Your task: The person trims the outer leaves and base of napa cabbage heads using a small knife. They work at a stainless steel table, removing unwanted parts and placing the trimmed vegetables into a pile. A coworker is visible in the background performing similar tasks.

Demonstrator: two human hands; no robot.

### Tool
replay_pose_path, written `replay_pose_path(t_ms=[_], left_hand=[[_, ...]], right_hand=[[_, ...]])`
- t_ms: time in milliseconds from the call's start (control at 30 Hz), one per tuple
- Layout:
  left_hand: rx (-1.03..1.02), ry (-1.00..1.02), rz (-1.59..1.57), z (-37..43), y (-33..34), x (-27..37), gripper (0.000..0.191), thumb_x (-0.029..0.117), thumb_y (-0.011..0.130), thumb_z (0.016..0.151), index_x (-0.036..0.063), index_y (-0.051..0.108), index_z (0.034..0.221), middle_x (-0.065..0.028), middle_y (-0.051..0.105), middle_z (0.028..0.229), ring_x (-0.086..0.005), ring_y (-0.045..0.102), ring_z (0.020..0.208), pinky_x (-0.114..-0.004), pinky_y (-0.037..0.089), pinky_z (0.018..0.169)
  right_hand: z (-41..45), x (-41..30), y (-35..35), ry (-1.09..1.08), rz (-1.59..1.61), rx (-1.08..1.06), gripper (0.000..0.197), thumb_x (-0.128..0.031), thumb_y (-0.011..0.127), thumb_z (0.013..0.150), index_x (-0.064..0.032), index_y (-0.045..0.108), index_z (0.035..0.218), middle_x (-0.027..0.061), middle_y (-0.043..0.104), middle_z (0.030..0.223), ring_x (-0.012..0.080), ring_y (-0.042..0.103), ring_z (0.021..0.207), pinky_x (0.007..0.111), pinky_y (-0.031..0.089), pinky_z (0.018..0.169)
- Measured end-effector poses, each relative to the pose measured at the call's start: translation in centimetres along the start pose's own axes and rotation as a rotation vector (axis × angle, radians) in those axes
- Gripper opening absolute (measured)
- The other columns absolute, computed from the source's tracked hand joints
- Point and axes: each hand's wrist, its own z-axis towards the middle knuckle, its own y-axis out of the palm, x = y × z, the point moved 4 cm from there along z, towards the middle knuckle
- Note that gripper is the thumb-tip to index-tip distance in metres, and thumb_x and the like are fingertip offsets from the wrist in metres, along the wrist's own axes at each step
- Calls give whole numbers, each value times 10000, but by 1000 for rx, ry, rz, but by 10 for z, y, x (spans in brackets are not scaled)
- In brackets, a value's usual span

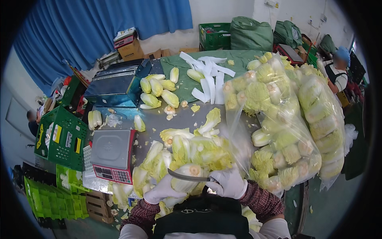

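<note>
My left hand (pixel 163 189), in a white glove, grips a napa cabbage (pixel 183 182) from its left side. The cut base of that cabbage faces up and away from me. In my gloved right hand (pixel 228 183) is a knife with a curved blade (pixel 188 177), which crosses over the cabbage and points left. Whether the edge touches the cabbage, I cannot tell. Loose cabbage leaves (pixel 204 146) pile up just beyond my hands. On the right, a clear plastic bag (pixel 280 128) holds several cabbages.
A red and grey digital scale (pixel 112 148) stands left on the metal table (pixel 146 119). Behind it are a wrapping machine (pixel 118 82) and small trimmed cabbages (pixel 156 88). A second full bag (pixel 320 113) lies far right. Green crates (pixel 61 137) stand left; a person (pixel 340 70) works at far right.
</note>
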Motion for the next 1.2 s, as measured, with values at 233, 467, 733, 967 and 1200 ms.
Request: replay_pose_path(t_ms=[233, 467, 733, 967, 1200], left_hand=[[-47, -10, -31, 3, -5, -63, 795, 101, 842, 664, 13, 483, 1368, -76, 581, 1286, -155, 538, 1168, -317, 419, 1010], [-48, -165, -175, 4, 11, -78, 709, 102, 813, 709, 8, 512, 1344, -63, 617, 1233, -145, 573, 1110, -298, 444, 970], [-160, 176, -233, -27, -6, -44, 791, 54, 832, 660, 3, 464, 1358, -107, 572, 1302, -189, 560, 1171, -344, 459, 994], [165, 173, -315, -13, -15, -20, 823, 78, 822, 669, 58, 435, 1395, -47, 565, 1260, -156, 531, 1178, -309, 413, 1013], [435, 146, -516, 0, -9, -35, 694, 95, 721, 786, 20, 415, 1404, -91, 573, 1280, -203, 548, 1199, -358, 438, 1032]], right_hand=[[-23, 49, 36, 39, -104, 87, 262, -336, 630, 891, -100, 611, 779, 88, 594, 621, 281, 601, 545, 373, 465, 501], [-47, 79, 58, 21, -157, 124, 284, -356, 615, 901, -96, 608, 787, 111, 592, 616, 309, 610, 563, 406, 475, 517], [-78, 148, 50, 338, -297, 10, 275, -354, 600, 916, -88, 654, 868, 139, 643, 656, 317, 638, 543, 431, 514, 508], [24, 30, 36, 297, 363, 79, 521, -322, 822, 732, -28, 602, 1101, 68, 643, 899, 162, 607, 765, 281, 506, 719], [36, 29, 90, 406, 958, 212, 553, -101, 774, 755, -1, 529, 1241, 4, 605, 1069, 71, 561, 955, 240, 461, 864]])
